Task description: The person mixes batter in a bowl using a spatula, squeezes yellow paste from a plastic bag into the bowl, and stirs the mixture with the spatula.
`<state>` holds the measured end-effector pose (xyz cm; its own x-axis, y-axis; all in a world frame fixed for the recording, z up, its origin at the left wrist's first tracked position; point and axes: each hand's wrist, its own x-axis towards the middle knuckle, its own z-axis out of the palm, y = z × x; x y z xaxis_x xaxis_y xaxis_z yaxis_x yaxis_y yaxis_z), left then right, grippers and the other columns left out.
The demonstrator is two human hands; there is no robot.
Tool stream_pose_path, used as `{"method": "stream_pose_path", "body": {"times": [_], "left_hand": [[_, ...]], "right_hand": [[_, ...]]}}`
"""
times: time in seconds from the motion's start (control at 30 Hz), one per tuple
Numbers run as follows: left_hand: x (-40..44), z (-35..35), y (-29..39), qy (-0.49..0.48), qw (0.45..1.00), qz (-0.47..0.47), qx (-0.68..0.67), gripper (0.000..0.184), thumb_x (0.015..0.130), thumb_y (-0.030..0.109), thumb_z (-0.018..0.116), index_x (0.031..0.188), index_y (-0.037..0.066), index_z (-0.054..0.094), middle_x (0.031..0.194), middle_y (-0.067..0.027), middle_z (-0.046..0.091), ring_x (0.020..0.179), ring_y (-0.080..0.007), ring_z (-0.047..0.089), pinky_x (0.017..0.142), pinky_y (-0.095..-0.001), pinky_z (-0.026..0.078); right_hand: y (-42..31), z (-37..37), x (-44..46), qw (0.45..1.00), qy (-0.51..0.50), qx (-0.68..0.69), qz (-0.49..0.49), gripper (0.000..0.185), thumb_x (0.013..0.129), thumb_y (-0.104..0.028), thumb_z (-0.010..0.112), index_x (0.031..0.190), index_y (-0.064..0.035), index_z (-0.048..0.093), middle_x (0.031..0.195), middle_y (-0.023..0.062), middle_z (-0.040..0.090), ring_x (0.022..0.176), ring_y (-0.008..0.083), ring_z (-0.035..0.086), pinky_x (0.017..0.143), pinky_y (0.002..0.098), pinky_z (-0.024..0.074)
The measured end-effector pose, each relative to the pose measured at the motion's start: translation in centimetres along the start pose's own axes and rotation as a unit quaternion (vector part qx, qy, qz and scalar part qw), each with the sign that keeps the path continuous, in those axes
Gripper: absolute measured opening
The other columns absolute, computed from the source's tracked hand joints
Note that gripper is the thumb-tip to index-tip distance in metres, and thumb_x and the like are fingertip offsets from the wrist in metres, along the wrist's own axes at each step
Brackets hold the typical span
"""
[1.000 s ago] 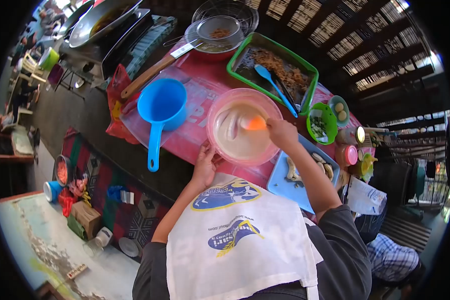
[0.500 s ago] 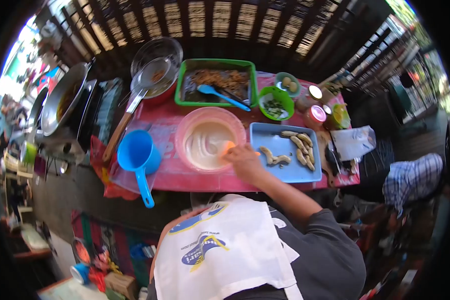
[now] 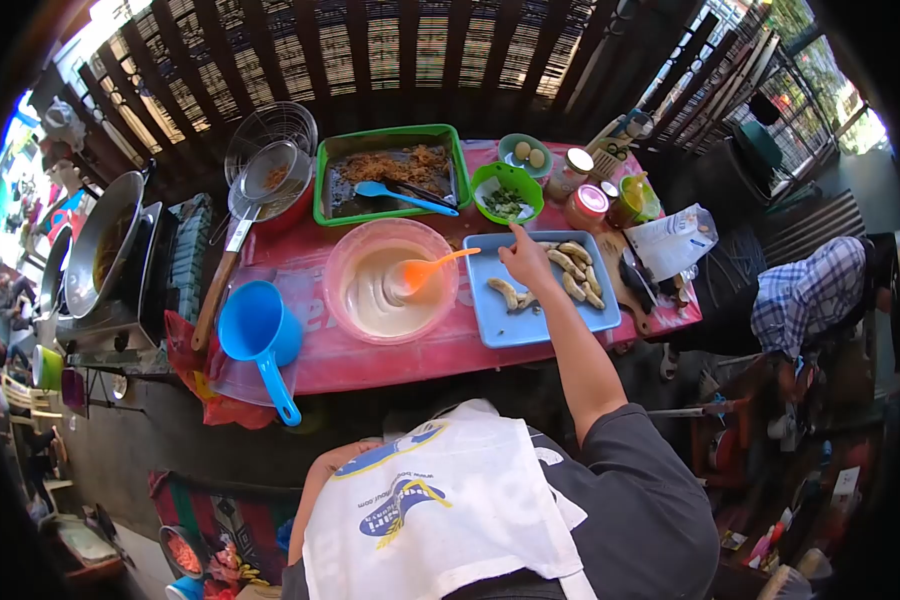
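My right hand (image 3: 526, 262) hovers over the left part of a blue tray (image 3: 545, 325), index finger stretched toward a green bowl (image 3: 536, 203) of chopped green leaves. Nothing shows in its grip. Peeled bananas (image 3: 573, 275) lie in the tray. To the left, a pink bowl (image 3: 335, 285) holds a thick pale batter (image 3: 375, 290). An orange ladle (image 3: 425, 270) rests in the batter, its handle leaning over the right rim. My left hand (image 3: 362, 446) is low by my white apron (image 3: 440, 500), its fingers mostly hidden.
A green-rimmed tray (image 3: 320, 180) of shredded brown food with a blue brush (image 3: 400, 196) stands behind. Left are a blue dipper (image 3: 260, 325), a strainer (image 3: 270, 175) and a wok (image 3: 105, 245). Jars (image 3: 587, 205) and a wooden board (image 3: 625, 285) stand right; a person (image 3: 805, 290) is beyond.
My right hand has let go of the orange ladle, leaving it in the batter, and moved right and up over the blue tray. The view has shifted slightly.
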<state>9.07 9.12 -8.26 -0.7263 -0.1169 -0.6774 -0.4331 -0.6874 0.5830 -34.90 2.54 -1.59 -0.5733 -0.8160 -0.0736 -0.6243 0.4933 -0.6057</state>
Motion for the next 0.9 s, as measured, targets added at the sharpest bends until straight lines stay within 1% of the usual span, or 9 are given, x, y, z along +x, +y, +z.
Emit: {"method": "stream_pose_path", "body": {"times": [0.13, 0.27, 0.37, 0.43, 0.47, 0.53, 0.67, 0.8, 0.9], "left_hand": [[0.8, 0.5, 0.6, 0.012, 1.0, 0.013, 0.016, 0.023, 0.081, 0.019, 0.05, 0.098, 0.003, 0.053, 0.095, -0.0083, 0.056, 0.09, -0.0186, 0.052, 0.08, -0.0303, 0.041], [2.7, 1.5, 1.4, 0.03, 0.999, 0.026, 0.023, 0.021, 0.08, 0.019, 0.05, 0.094, 0.003, 0.054, 0.092, -0.0091, 0.056, 0.086, -0.0194, 0.053, 0.077, -0.0304, 0.042], [4.9, 3.1, 2.5, 0.042, 0.998, 0.031, 0.026, 0.02, 0.08, 0.019, 0.05, 0.091, 0.003, 0.054, 0.089, -0.0097, 0.057, 0.084, -0.0199, 0.054, 0.076, -0.0306, 0.043], [7.1, 4.2, 3.3, 0.048, 0.998, 0.021, 0.028, 0.02, 0.079, 0.019, 0.05, 0.089, 0.003, 0.055, 0.088, -0.0101, 0.057, 0.082, -0.0203, 0.054, 0.074, -0.0307, 0.043], [8.2, 4.7, 3.6, 0.053, 0.998, 0.012, 0.028, 0.02, 0.079, 0.019, 0.05, 0.088, 0.002, 0.055, 0.087, -0.0103, 0.057, 0.082, -0.0205, 0.054, 0.074, -0.0307, 0.043], [10.4, 5.2, 4.3, 0.065, 0.997, -0.001, 0.035, 0.019, 0.078, 0.019, 0.05, 0.086, 0.002, 0.055, 0.085, -0.0107, 0.057, 0.08, -0.0209, 0.055, 0.073, -0.0308, 0.044], [13.5, 4.8, 3.8, 0.152, 0.987, 0.003, 0.046, 0.019, 0.077, 0.019, 0.05, 0.083, 0.002, 0.056, 0.082, -0.0115, 0.058, 0.077, -0.0217, 0.055, 0.071, -0.031, 0.045], [16.3, 3.0, 1.4, 0.294, 0.94, 0.027, 0.169, 0.018, 0.076, 0.019, 0.05, 0.079, 0.002, 0.056, 0.079, -0.0123, 0.059, 0.074, -0.0224, 0.056, 0.068, -0.0311, 0.045], [16.2, 2.3, -2.0, 0.415, 0.801, 0.025, 0.43, 0.019, 0.076, 0.019, 0.05, 0.076, 0.002, 0.057, 0.076, -0.0129, 0.059, 0.071, -0.023, 0.057, 0.067, -0.0313, 0.046]], "right_hand": [[-0.6, 2.2, -0.7, 0.992, 0.108, 0.004, -0.065, 0.05, 0.076, -0.03, 0.058, 0.118, -0.0081, 0.045, 0.096, 0.0122, 0.054, 0.089, 0.0311, 0.052, 0.076, 0.0392, 0.0427], [-0.8, 4.6, 0.9, 0.991, 0.018, 0.128, 0.019, 0.044, 0.076, -0.038, 0.057, 0.107, -0.0064, 0.055, 0.082, 0.0132, 0.057, 0.08, 0.0293, 0.056, 0.071, 0.0376, 0.0439], [-0.5, 6.5, 2.7, 0.98, -0.114, 0.16, -0.041, 0.032, 0.074, -0.031, 0.059, 0.092, -0.005, 0.061, 0.074, 0.0134, 0.058, 0.074, 0.0286, 0.056, 0.068, 0.0372, 0.0442], [-1.6, 6.7, 2.4, 0.963, -0.078, 0.225, -0.129, 0.023, 0.079, -0.025, 0.057, 0.077, -0.0028, 0.062, 0.071, 0.0126, 0.06, 0.068, 0.023, 0.058, 0.061, 0.0365, 0.0448], [-2.1, 6.6, 2.1, 0.935, 0.046, 0.19, -0.297, 0.016, 0.076, -0.017, 0.056, 0.072, -0.0015, 0.058, 0.069, 0.0142, 0.058, 0.068, 0.0273, 0.057, 0.062, 0.0368, 0.0443], [-3.0, 5.5, 1.1, 0.873, 0.016, 0.186, -0.45, 0.004, 0.074, -0.007, 0.052, 0.073, -0.0036, 0.054, 0.073, 0.0122, 0.052, 0.071, 0.0295, 0.052, 0.061, 0.0382, 0.0425], [-2.5, 1.5, -2.5, 0.907, -0.201, 0.077, -0.361, 0.018, 0.078, -0.013, 0.049, 0.094, -0.0117, 0.057, 0.088, 0.0131, 0.058, 0.075, 0.0335, 0.058, 0.065, 0.042, 0.0471], [2.2, -3.8, 0.3, 0.934, -0.081, 0.186, -0.294, 0.016, 0.079, -0.017, 0.051, 0.091, -0.011, 0.059, 0.089, 0.0113, 0.059, 0.076, 0.0308, 0.058, 0.068, 0.0394, 0.0461], [10.7, -7.1, 4.4, 0.979, 0.004, 0.157, -0.128, 0.015, 0.078, -0.02, 0.056, 0.075, -0.0058, 0.061, 0.073, 0.0139, 0.06, 0.068, 0.0277, 0.058, 0.061, 0.0367, 0.0443]]}}
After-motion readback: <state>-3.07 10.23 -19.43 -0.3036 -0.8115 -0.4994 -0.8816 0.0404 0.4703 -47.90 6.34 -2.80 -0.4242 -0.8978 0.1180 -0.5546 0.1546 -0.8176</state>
